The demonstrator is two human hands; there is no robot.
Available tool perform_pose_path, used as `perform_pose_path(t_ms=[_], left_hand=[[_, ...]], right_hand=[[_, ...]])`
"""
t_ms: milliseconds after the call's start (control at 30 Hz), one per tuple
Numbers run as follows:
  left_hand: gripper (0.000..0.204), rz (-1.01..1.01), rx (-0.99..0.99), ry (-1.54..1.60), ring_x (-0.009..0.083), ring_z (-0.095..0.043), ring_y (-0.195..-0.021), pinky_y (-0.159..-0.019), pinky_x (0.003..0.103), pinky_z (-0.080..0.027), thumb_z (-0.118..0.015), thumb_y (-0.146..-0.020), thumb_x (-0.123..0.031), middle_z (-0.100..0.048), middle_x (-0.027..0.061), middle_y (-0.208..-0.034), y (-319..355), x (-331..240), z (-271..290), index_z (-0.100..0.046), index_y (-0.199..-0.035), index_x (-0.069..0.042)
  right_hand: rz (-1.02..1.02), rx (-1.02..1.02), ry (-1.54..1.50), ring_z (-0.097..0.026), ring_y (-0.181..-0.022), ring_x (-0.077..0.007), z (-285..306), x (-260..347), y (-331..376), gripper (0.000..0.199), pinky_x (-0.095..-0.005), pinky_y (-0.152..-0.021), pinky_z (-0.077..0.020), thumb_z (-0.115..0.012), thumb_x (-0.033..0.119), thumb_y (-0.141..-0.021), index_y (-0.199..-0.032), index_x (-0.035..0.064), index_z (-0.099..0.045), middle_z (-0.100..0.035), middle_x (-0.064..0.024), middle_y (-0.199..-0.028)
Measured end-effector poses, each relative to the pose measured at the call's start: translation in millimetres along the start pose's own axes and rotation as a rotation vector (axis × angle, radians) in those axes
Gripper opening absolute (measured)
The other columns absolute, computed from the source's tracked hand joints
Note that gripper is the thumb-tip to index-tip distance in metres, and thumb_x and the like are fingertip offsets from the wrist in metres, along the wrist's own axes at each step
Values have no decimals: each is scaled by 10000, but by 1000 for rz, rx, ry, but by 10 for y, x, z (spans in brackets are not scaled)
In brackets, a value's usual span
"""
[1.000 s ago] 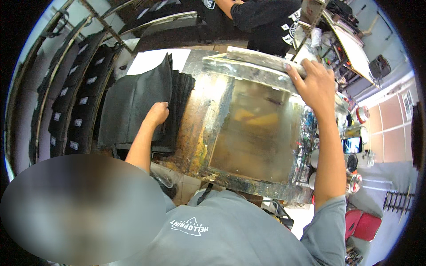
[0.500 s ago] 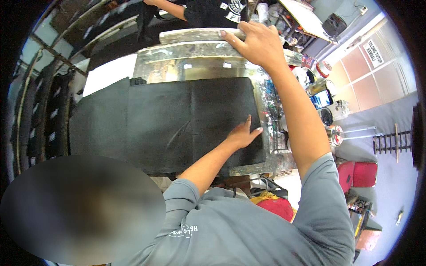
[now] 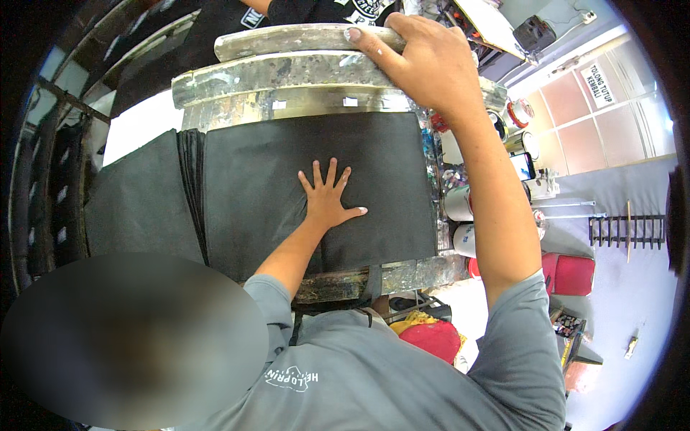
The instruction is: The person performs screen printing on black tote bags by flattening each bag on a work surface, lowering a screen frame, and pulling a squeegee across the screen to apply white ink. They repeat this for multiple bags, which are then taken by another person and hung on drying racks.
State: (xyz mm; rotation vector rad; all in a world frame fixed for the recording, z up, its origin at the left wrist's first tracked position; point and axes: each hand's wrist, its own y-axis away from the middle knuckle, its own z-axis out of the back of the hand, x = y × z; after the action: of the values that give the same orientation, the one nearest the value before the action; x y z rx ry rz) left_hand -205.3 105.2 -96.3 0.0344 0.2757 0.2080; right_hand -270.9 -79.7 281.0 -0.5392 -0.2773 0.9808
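Observation:
My left hand lies flat, fingers spread, on a black fabric piece that looks like a flat bag. Gathered pleats run across the fabric to the left of that hand. At the far side, my right hand is closed around the edge of a paint-stained screen-printing frame, its thumb on top. Below that bar runs a second stained bar, just beyond the fabric. The fingertips of my right hand are hidden behind the frame.
White paper or board lies at the far left. Paint tubs and jars line the right side, with a phone among them. Dark racks stand left. Black printed shirts lie beyond the frame. A red seat is below the table.
My left hand has moved left, from pointing near the fabric's right edge to lying spread on its middle. The fabric's pleats now show along their length. The view has shifted slightly.

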Motion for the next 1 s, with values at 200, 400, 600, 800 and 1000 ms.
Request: perform_pose_path(t_ms=[200,400,600,800,1000], left_hand=[[1276,-77,-3,9,567,24,-1611,-1160,847,86,-539,-722,-1010,-87,183,-1801,-191,27,102,-302,-1715,-245],[1276,-92,-43,1,564,27,-1611,-1160,845,98,-524,-720,-1017,-81,178,-1803,-341,-21,53,-302,-1714,-249],[1287,-67,-22,-7,554,8,-1615,-1165,847,85,-530,-704,-1023,-100,160,-1804,-392,-64,63,-299,-1714,-260],[1272,-73,-193,5,531,-40,-1622,-1184,833,54,-584,-711,-988,-133,171,-1795,-306,-165,-2,-313,-1709,-248],[1157,-44,115,58,528,-170,-1604,-1233,785,-51,-608,-793,-918,-225,210,-1766,206,-290,125,-421,-1660,-174]], right_hand=[[52,-53,10,-728,-836,-386,1,-36,-86,739,-486,-826,-548,-545,721,-995,-998,19,-779,-757,-213,-910],[11,-9,-28,-720,-829,-392,20,-3,-28,744,-488,-811,-536,-549,728,-987,-963,17,-767,-747,-207,-880],[-9,54,-25,-706,-821,-371,128,101,-28,766,-506,-806,-508,-501,739,-997,-907,15,-735,-727,-205,-847],[-52,111,-99,-651,-771,-357,238,141,-31,741,-507,-784,-467,-499,704,-1008,-806,9,-656,-686,-204,-789],[40,-58,38,-727,-863,-366,55,115,88,743,-527,-833,-495,-531,738,-985,-947,34,-767,-745,-194,-879]])
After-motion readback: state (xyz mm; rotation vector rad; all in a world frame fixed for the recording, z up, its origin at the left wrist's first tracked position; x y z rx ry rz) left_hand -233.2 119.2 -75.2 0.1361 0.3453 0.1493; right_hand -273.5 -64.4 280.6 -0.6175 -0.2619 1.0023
